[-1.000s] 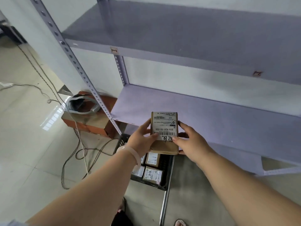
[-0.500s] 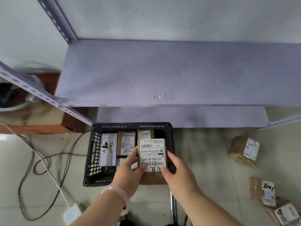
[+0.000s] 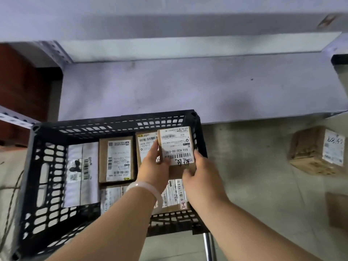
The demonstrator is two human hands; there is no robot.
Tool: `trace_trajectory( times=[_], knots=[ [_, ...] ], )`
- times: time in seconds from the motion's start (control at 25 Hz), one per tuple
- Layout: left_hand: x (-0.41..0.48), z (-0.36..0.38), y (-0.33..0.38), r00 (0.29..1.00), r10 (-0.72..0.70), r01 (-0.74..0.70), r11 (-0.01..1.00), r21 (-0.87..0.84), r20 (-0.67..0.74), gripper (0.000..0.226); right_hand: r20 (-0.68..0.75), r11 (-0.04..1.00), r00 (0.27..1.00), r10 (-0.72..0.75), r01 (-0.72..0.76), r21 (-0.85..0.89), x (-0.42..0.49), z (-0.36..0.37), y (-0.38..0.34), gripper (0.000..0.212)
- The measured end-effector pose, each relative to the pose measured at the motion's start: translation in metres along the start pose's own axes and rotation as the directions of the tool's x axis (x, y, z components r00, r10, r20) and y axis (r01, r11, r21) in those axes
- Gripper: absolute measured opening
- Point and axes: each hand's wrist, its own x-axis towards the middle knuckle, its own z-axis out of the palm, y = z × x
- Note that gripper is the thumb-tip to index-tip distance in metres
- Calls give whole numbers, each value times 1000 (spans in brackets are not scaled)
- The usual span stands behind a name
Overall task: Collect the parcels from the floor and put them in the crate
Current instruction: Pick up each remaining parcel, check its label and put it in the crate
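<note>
A small brown cardboard parcel (image 3: 177, 146) with a white barcode label is held between both hands over the right rear part of the black plastic crate (image 3: 47, 166). My left hand (image 3: 153, 169) pinches its left edge; my right hand (image 3: 202, 176) grips its right and lower edge. Several labelled parcels lie flat inside the crate, among them a brown one (image 3: 116, 159) and a white mailer (image 3: 82, 174). Another brown parcel (image 3: 318, 150) lies on the floor to the right, and part of one more (image 3: 337, 211) shows at the right edge.
A grey metal shelf (image 3: 188, 87) runs just behind the crate, with its perforated upright (image 3: 54, 51) at the left. A reddish-brown block (image 3: 20, 87) stands at the far left. A metal leg (image 3: 208, 245) rises in front of the crate. Cables cross the floor at the left.
The view has dropped from the shelves down to the crate. Both hands have carried the parcel lower, and it is now over the crate's right rear part.
</note>
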Motion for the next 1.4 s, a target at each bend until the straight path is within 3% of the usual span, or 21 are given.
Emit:
trace_trajectory(
  times=[0.16,0.28,0.52,0.76,1.4],
  knots=[
    [35,19,-3,1000,26,-26,1000,18,-3,54,46,999,998,40,-39,-12,17,22,-3,70],
    [46,23,-13,1000,27,-27,1000,-11,14,52,72,997,994,77,-78,20,18,33,-3,72],
    [52,18,-20,998,42,-36,995,96,-52,48,102,997,993,66,-62,-39,18,38,-6,73],
    [50,16,-17,996,74,-68,992,103,-56,55,166,986,972,168,-168,-18,42,36,-2,73],
    [63,17,-27,994,79,-73,994,-84,72,50,6,983,984,180,-179,-38,26,52,-8,75]
  ],
)
